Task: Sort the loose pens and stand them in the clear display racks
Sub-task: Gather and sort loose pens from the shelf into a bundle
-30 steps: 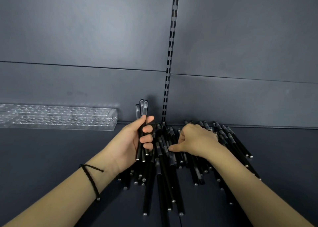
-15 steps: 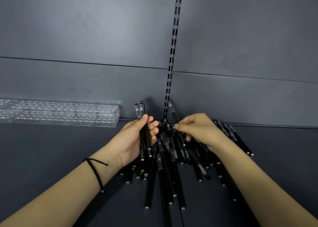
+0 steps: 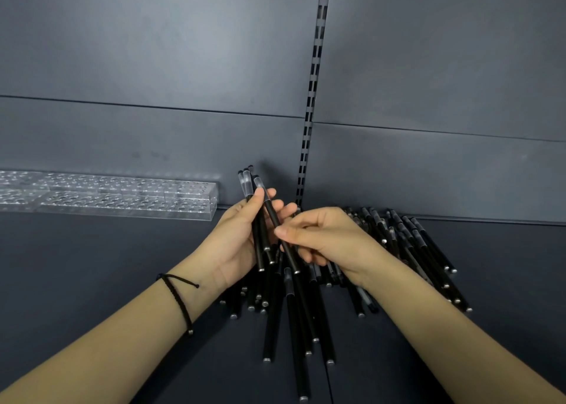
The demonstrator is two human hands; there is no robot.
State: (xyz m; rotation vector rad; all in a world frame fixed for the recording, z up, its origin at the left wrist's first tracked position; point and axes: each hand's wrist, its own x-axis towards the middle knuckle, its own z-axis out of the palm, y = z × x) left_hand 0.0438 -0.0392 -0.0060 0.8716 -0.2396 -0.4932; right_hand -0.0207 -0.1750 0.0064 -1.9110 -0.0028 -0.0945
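A heap of black pens [image 3: 401,244] lies on the dark shelf [image 3: 92,265], spreading from the middle to the right. My left hand [image 3: 235,238] grips a small upright bunch of black pens [image 3: 246,180], caps pointing up. My right hand [image 3: 324,235] pinches one black pen [image 3: 271,212] and lays it slanted against that bunch. The clear display racks [image 3: 122,200], full of round holes, stand at the back left against the wall with no pens in them.
A dark grey back wall rises behind the shelf, with a slotted metal upright [image 3: 312,97] running down its middle. A black cord bracelet [image 3: 179,296] is on my left wrist.
My right hand lifted one pen out of the heap and carried it left to the bunch in my left hand. The left hand stayed nearly in place.
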